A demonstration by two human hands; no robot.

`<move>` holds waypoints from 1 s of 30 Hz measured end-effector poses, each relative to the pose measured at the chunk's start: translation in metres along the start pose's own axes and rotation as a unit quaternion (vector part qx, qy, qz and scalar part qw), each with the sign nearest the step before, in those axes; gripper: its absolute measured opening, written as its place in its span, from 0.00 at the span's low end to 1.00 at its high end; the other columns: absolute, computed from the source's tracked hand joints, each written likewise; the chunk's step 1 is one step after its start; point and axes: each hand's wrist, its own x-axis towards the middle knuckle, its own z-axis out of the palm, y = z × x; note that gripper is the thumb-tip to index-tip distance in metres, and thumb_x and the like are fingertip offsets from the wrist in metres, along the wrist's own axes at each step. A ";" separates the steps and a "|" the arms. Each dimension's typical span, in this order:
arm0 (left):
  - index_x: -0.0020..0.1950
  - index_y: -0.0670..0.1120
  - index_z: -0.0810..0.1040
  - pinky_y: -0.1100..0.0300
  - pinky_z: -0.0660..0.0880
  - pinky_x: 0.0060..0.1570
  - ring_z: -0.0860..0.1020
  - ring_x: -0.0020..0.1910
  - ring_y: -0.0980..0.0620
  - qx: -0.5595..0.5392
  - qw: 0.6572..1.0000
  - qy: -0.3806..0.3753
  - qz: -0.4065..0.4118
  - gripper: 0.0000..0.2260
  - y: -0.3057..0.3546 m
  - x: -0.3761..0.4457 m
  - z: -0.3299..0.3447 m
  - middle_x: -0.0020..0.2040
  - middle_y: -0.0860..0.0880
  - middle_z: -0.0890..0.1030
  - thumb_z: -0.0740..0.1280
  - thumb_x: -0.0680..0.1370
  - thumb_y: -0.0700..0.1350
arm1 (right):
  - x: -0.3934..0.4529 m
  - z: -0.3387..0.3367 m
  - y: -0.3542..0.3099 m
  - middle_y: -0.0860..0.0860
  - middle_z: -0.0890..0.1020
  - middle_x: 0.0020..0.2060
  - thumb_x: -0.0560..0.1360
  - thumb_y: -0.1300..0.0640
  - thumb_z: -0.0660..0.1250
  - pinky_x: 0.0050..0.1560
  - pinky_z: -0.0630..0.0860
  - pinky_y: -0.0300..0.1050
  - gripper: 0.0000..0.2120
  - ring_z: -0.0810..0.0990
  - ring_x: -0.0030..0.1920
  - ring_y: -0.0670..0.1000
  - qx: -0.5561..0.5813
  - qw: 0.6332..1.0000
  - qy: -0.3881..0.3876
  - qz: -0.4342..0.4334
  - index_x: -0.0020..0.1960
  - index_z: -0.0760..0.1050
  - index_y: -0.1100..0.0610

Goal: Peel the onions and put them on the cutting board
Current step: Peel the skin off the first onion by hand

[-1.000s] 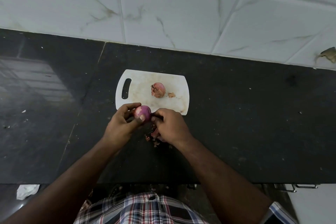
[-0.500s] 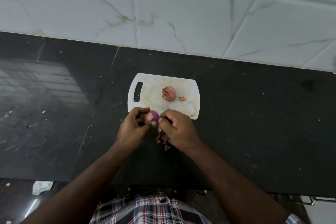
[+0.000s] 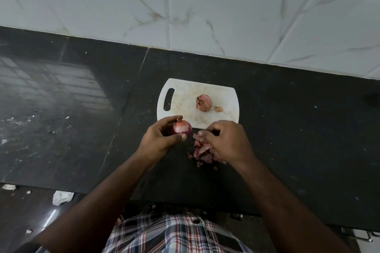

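The left hand point(image 3: 162, 139) grips a mostly peeled red onion point(image 3: 182, 127) just near of the white cutting board point(image 3: 226, 96), above the dark tabletop point(image 3: 298, 129). The right hand point(image 3: 226, 139) pinches a torn skin strip over the peel pile point(image 3: 202, 153). The slick bulb could slip from the fingers and roll. On the board lies a second onion point(image 3: 203, 102), with a scrap point(image 3: 218, 109) beside it.

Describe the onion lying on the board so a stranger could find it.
On the black counter lies a white cutting board. The onion sits alone near its middle, dull and rough-ended, unlike the shiny purple onion the left hand holds.
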 end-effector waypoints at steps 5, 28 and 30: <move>0.64 0.55 0.80 0.58 0.79 0.56 0.81 0.61 0.50 -0.003 0.999 -0.032 0.013 0.24 0.005 -0.002 0.002 0.62 0.48 0.82 0.76 0.72 0.36 | 0.005 0.000 -0.010 0.42 0.85 0.43 0.76 0.56 0.73 0.45 0.79 0.33 0.07 0.83 0.42 0.37 0.057 0.998 0.006 -0.013 0.54 0.85 0.52; 0.67 0.49 0.77 0.53 0.79 0.61 0.81 0.60 0.51 0.060 0.996 -0.062 0.020 0.28 0.011 0.003 0.002 0.61 0.48 0.82 0.78 0.70 0.34 | 0.007 -0.005 -0.020 0.45 0.85 0.39 0.75 0.55 0.71 0.42 0.79 0.41 0.05 0.82 0.41 0.42 0.017 0.999 -0.032 -0.015 0.47 0.85 0.52; 0.67 0.50 0.77 0.55 0.80 0.59 0.81 0.60 0.51 0.058 0.996 -0.063 0.022 0.27 0.011 0.001 0.004 0.61 0.48 0.81 0.77 0.71 0.34 | 0.006 -0.006 -0.024 0.46 0.84 0.39 0.76 0.55 0.69 0.36 0.73 0.38 0.05 0.80 0.38 0.42 -0.014 0.999 -0.042 -0.010 0.47 0.84 0.53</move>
